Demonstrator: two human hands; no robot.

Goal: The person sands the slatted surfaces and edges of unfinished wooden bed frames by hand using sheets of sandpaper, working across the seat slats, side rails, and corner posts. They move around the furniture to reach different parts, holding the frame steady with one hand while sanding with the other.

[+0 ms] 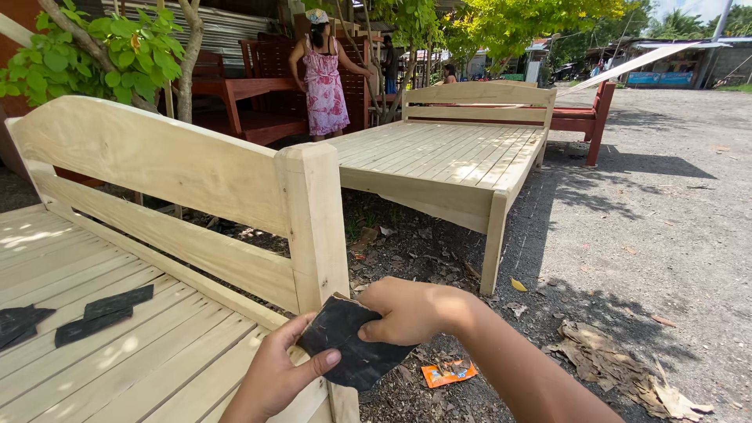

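Note:
A dark sheet of sandpaper (352,345) is held in both hands against the corner post (317,227) of an unpainted wooden bed frame (141,157). My left hand (274,376) pinches its lower left edge between thumb and fingers. My right hand (411,309) grips its upper right edge, knuckles toward the camera. The post stands at the end of the headboard, with slats (117,352) running to the left below it.
Two dark sandpaper strips (102,313) and another piece (19,323) lie on the slats. A second bare bed frame (450,157) stands ahead, red furniture (580,117) behind. A person in a floral dress (323,78) stands far off. Dry leaves and an orange wrapper (448,373) litter the gravel.

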